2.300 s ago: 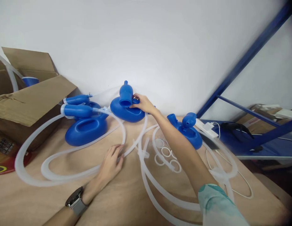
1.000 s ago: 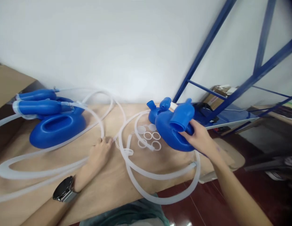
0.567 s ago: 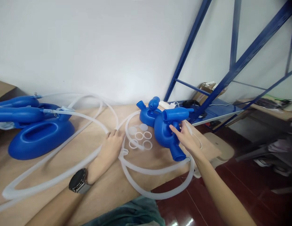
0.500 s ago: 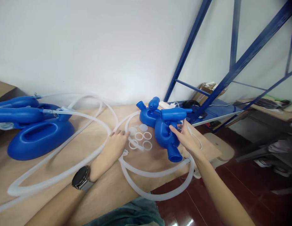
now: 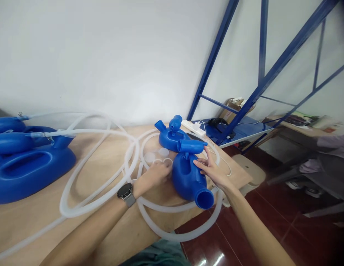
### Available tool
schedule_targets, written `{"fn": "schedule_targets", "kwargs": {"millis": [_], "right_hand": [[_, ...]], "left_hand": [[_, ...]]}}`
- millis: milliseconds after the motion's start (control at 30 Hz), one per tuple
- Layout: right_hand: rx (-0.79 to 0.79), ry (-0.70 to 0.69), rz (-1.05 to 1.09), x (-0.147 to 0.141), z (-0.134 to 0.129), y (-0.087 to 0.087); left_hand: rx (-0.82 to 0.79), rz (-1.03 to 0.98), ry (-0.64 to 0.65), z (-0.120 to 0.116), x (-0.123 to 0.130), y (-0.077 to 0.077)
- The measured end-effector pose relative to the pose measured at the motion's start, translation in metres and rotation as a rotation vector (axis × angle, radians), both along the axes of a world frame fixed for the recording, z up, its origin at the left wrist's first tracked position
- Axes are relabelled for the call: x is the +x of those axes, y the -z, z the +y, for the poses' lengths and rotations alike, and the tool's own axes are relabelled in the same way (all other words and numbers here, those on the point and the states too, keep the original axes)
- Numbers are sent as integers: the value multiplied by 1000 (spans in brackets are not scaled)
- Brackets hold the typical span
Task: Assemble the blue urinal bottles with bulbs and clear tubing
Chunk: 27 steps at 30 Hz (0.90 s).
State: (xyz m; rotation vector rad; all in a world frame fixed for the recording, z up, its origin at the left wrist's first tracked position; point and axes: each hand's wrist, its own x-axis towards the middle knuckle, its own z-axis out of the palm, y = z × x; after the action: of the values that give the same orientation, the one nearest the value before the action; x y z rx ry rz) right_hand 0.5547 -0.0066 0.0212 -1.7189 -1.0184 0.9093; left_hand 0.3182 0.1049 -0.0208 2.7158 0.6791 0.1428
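My right hand (image 5: pixel 213 170) grips a blue plastic urinal bottle (image 5: pixel 183 183) at its handle side, thumb on top. The bottle lies on the table with its open round mouth turned towards me. A blue tapered piece (image 5: pixel 191 146) hangs from it just above my fingers. My left hand (image 5: pixel 155 175), with a watch on its wrist, reaches over the white rings (image 5: pixel 167 161). Its fingers are curled down and closed, and they hide most of the rings and whatever they pinch. Two translucent discs (image 5: pixel 163 152) lie just beyond that hand.
A second blue urinal bottle (image 5: pixel 172 139) stands behind, near a white power strip (image 5: pixel 194 128). Looped translucent hoses (image 5: pixel 63 192) spread across the wooden table (image 5: pixel 111 236). More blue bottles (image 5: pixel 36 173) sit at the left. A blue metal rack (image 5: pixel 213 59) and a stool (image 5: pixel 248 168) are at the right.
My left hand has moved right from the hose onto the rings, and the hose loop there has shifted. My right hand has lowered and tilted the bottle, its mouth now facing me more.
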Motion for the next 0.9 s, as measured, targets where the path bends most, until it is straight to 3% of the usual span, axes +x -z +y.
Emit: {"fn": "schedule_targets", "kwargs": {"millis": [100, 200, 267, 400, 533, 700, 900], "right_hand": [[17, 12, -335, 13, 4, -11], [226, 85, -720, 22, 17, -18], [350, 40, -832, 24, 29, -15], [445, -105, -812, 19, 52, 2], [498, -94, -746, 6, 56, 15], [536, -64, -716, -11, 49, 21], [553, -75, -705, -18, 46, 22]], "left_hand": [[-91, -124, -78, 11, -9, -5], [-202, -300, -156, 25, -10, -15], [-292, -423, -190, 34, -5, -22], [-460, -630, -251, 48, 14, -30], [-521, -795, -308, 53, 36, -27], [-483, -885, -354, 48, 50, -23], [-543, -950, -273, 42, 54, -24]]}}
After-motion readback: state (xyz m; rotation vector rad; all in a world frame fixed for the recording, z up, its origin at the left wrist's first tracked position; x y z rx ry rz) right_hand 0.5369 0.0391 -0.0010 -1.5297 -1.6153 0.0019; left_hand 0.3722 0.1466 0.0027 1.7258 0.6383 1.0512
